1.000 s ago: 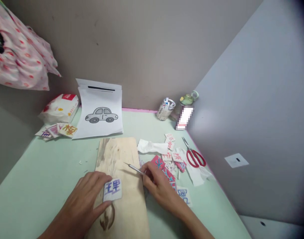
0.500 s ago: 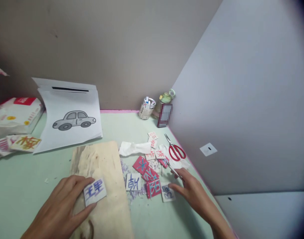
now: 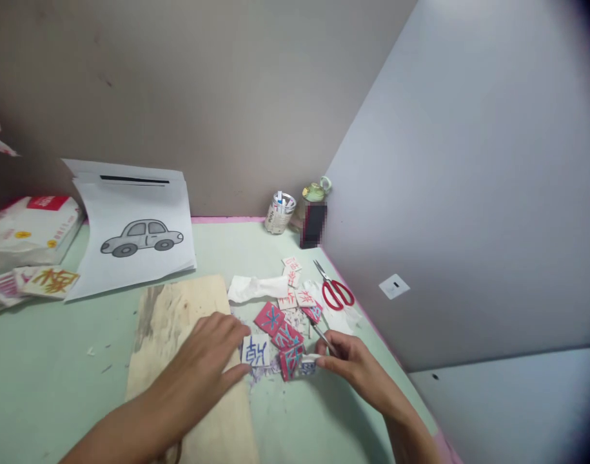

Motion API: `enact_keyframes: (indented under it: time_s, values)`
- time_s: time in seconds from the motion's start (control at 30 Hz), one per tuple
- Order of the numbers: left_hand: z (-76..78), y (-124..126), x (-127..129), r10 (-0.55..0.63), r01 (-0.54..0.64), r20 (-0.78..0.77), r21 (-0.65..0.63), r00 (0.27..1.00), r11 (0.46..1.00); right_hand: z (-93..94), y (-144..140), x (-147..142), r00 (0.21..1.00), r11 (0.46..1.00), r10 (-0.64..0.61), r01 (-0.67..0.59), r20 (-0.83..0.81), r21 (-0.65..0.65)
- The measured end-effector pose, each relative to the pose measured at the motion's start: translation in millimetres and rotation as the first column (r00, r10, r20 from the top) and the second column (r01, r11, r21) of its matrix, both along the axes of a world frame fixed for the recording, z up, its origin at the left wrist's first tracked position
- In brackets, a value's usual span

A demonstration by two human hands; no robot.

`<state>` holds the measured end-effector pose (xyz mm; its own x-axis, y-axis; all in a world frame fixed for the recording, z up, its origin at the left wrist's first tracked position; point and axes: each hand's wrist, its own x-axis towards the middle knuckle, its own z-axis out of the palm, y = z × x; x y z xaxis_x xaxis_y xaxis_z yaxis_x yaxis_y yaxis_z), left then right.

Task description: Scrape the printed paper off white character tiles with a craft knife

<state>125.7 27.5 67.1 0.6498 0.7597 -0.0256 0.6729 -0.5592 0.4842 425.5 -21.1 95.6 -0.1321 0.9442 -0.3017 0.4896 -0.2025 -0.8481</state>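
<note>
My left hand (image 3: 212, 351) is over the wooden board (image 3: 198, 296), thumb and fingers apart at the left edge of a flat white tile with a blue character (image 3: 256, 351). The tile it held earlier is out of sight; whether it lies under the palm I cannot tell. My right hand (image 3: 347, 361) is closed around a slim metal, pen-like tool (image 3: 326, 339) pointing up and left. Its thumb and finger also pinch another white tile with a blue character (image 3: 308, 366), tipped up. Red tiles with light-blue characters (image 3: 287, 336) lie between the hands.
Purple shavings litter the green tabletop (image 3: 106, 341). Beyond are crumpled tissue (image 3: 258, 288), white tiles with red characters (image 3: 304, 296) and red-handled scissors (image 3: 337, 294). A car drawing (image 3: 142, 237), tissue pack (image 3: 33, 225), pen tin (image 3: 279, 216) and teapot (image 3: 314, 191) stand at the back.
My left hand has moved right across the board to the white tile, and the tile it held no longer shows. My right hand has shifted slightly left and tipped up the white tile beside it.
</note>
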Motion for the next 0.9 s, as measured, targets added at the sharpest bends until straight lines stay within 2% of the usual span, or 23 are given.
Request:
enact_keyframes:
  time_s: [0.07, 0.17, 0.3, 0.43, 0.53, 0.6, 0.7, 0.77, 0.9]
  values:
    - [5.7, 9, 27, -0.014, 0.013, -0.059, -0.023, 0.998, 1.0, -6.8, 3, -8, 0.998, 0.999, -0.015, 0.013, 0.057, 0.045]
    - [-0.8, 16, 49, -0.02, 0.016, -0.112, -0.042, 0.993, 0.999, -23.9, 5, -17, 0.981, 0.993, -0.058, 0.036, 0.186, 0.116]
    - [-11.1, 22, 46, -0.034, 0.028, -0.092, -0.072, 0.995, 0.997, -37.9, 3, -21, 0.977, 0.992, -0.078, 0.057, 0.201, 0.11]
    - [-11.7, 40, 35, -0.105, 0.106, 0.019, -0.115, 0.994, 0.988, -30.2, 2, -18, 0.996, 0.996, -0.085, 0.086, -0.036, 0.024]
    - [-16.2, 62, 39, -0.158, 0.17, 0.118, -0.097, 0.98, 0.981, -24.2, 7, -18, 0.973, 0.992, -0.128, 0.129, -0.19, -0.007]
    - [-22.9, 75, 46, -0.18, 0.192, 0.154, -0.067, 0.972, 0.979, -25.2, 12, -21, 0.969, 0.983, -0.176, 0.183, -0.173, 0.026]
    - [-33.3, 86, 56, -0.194, 0.2, 0.15, -0.029, 0.97, 0.979, -30.8, 18, -28, 0.973, 0.967, -0.229, 0.225, 0.023, 0.121]
    - [-36.7, 86, 59, -0.197, 0.201, 0.141, -0.012, 0.97, 0.98, -33.3, 19, -31, 0.97, 0.966, -0.229, 0.215, 0.086, 0.147]
    - [-33.2, 79, 61, -0.179, 0.183, 0.145, -0.012, 0.973, 0.983, -30.9, 16, -33, 0.982, 0.976, -0.183, 0.186, -0.042, 0.112]
